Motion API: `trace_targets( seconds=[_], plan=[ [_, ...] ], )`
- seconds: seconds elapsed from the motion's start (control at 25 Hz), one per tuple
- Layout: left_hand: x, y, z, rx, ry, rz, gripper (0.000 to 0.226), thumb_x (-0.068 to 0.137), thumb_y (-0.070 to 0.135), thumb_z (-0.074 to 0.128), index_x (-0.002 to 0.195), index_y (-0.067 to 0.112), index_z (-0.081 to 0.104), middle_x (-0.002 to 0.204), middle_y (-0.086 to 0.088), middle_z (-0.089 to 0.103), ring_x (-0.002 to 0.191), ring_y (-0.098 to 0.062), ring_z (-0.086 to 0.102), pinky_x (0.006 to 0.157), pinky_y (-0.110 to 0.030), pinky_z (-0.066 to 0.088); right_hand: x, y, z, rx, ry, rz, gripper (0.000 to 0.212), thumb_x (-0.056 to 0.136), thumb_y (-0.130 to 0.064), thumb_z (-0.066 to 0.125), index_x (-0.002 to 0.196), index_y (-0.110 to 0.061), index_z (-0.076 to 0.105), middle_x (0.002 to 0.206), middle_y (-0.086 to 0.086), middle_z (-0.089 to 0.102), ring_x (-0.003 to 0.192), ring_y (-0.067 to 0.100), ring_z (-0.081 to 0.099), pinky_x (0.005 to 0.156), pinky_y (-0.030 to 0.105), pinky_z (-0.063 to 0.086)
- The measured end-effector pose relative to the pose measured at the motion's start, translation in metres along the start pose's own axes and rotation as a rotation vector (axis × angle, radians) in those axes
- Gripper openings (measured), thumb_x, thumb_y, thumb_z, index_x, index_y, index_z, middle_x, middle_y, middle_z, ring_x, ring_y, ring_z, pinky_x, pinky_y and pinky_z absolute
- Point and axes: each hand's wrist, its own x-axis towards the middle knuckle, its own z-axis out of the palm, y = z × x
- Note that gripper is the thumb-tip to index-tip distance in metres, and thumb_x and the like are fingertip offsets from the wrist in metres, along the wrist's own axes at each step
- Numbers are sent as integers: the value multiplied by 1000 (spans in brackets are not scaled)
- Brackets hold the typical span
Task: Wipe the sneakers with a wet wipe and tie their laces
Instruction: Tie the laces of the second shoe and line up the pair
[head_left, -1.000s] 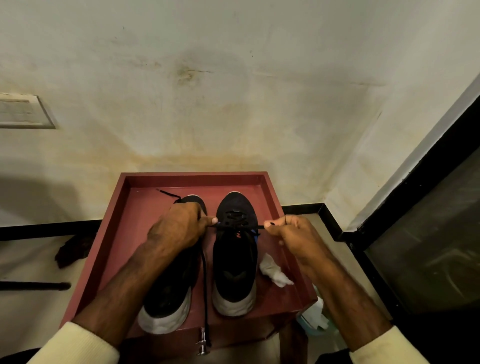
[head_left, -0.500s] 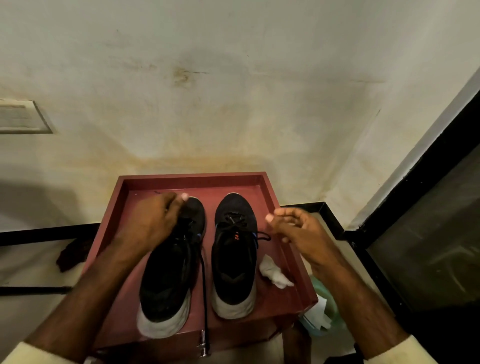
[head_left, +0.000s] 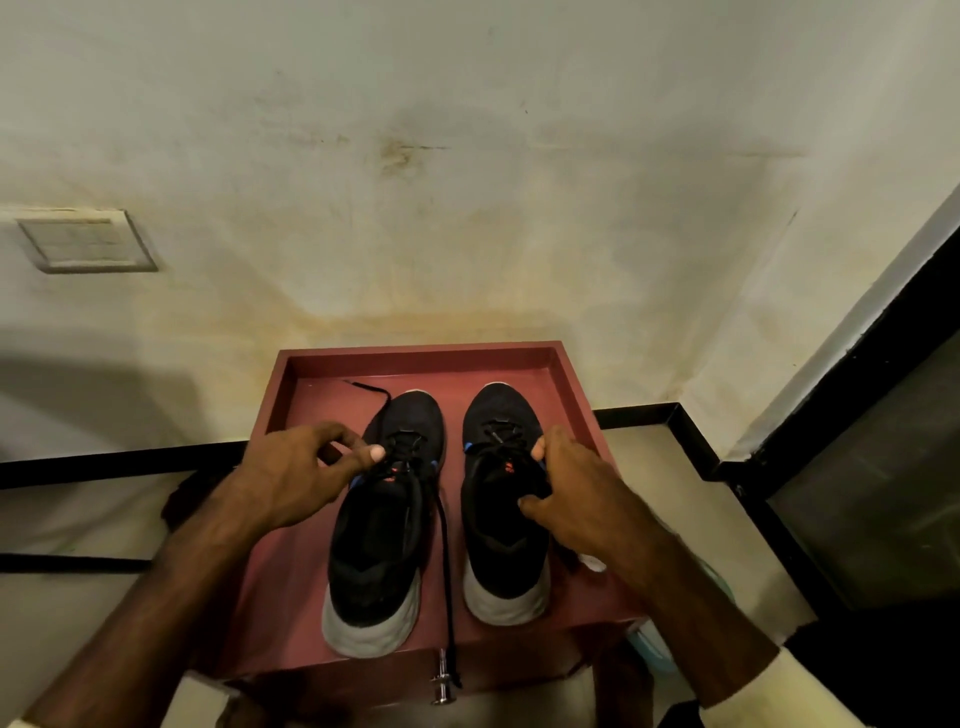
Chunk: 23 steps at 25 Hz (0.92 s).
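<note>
Stained pale wall (head_left: 467, 182) filling the far half of the view, vent plate (head_left: 85, 241) set into it at far left. Dark-framed glass panel (head_left: 872, 493) running down the right side. Dead centre, a red tray-top table (head_left: 415, 358) with a raised rim, pushed up near the wall. Two black sneakers with pale grey soles standing side by side on it, toes pointing far, heels near. Left sneaker (head_left: 382, 525) with its lace undone: one loose lace end (head_left: 445, 571) trailing down between the pair and hanging off the near edge of the table, another end curling out toward the far left on the red surface. Right sneaker (head_left: 501, 509) just beside it, apart by a narrow strip of red. Left hand (head_left: 296, 478) hovering at the left sneaker's lacing, fingers curled, thumb tip at the eyelets; whether it pinches the lace, cannot tell. Right hand (head_left: 566, 499) clasped over the right side of the right sneaker, fingertips up by its laces, thumb hooked on the collar. A sliver of white wipe (head_left: 592, 561) peeking out under the right wrist, at the table's right edge. Small metal handle (head_left: 441, 680) on the near front of the table, right by the dangling lace tip.
</note>
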Motion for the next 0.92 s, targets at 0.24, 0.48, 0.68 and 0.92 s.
trace_targets(
  seconds=[0.24, 0.48, 0.68, 0.92],
  plan=[
    [-3, -17, 2, -40, -3, 23, 33, 91, 61, 62, 84, 30, 74, 79, 8, 75, 73, -6, 73, 78, -34, 61, 5, -16, -11, -187, 92, -49, 55, 87, -42, 73, 133, -25, 50, 131, 0, 50, 123, 23, 53, 104, 39, 46],
    [-1, -21, 0, -16, 29, -14, 35, 88, 58, 70, 72, 27, 69, 74, 9, 71, 76, -8, 68, 79, -34, 59, 5, -67, 21, -184, 405, -460, 15, 92, -36, 65, 106, -36, 70, 124, -10, 60, 126, 19, 48, 102, 44, 37],
    [-6, -22, -6, -6, 15, -44, 34, 85, 61, 71, 76, 28, 71, 81, 10, 70, 80, -8, 67, 78, -33, 58, 8, -71, 20, -663, 250, -145, 40, 97, -58, 51, 103, -30, 78, 140, -3, 64, 143, 29, 44, 107, 55, 26],
    [-9, -27, -15, 58, 10, -53, 28, 88, 57, 70, 78, 32, 68, 79, 8, 68, 78, -13, 68, 75, -32, 59, 4, -73, -45, -173, 531, -126, 43, 105, -52, 44, 94, -23, 73, 96, 0, 67, 77, 24, 63, 71, 36, 55]
  ],
)
